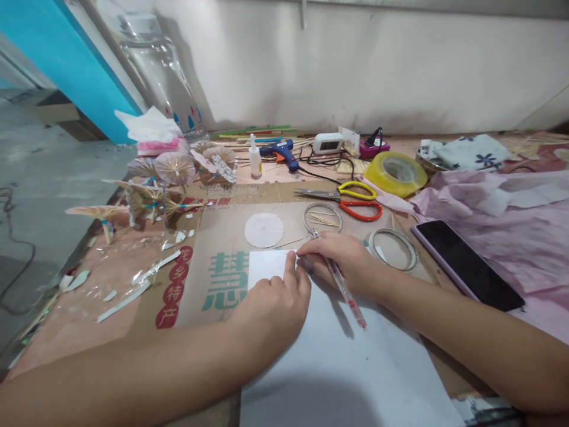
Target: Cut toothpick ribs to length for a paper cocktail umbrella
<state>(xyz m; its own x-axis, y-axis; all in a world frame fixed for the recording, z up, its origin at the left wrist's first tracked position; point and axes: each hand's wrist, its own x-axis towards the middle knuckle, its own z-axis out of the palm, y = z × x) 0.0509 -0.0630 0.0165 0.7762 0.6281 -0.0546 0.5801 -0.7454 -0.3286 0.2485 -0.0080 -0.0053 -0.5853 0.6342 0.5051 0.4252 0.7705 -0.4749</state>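
Note:
A white sheet of paper (338, 367) lies on the cardboard in front of me. My left hand (278, 302) presses on its upper part, index finger stretched toward the top edge and the other fingers partly bent. Close by, my right hand (344, 258) is closed around a clear pen (344, 290) with red at its lower end, which slants across the fingers. A small clear piece between the two hands' fingertips is too hidden to make out. Just beyond the sheet lies a round white paper disc (264, 230) with a dot at its centre.
Scissors (342, 198), several toothpicks inside a ring (323, 218), another ring (392, 249) and yellow tape (395, 174) lie ahead. A phone (466, 264) rests at right. Small paper umbrellas (175, 168) stand left, near a glue bottle (255, 157) and a glue gun (282, 153).

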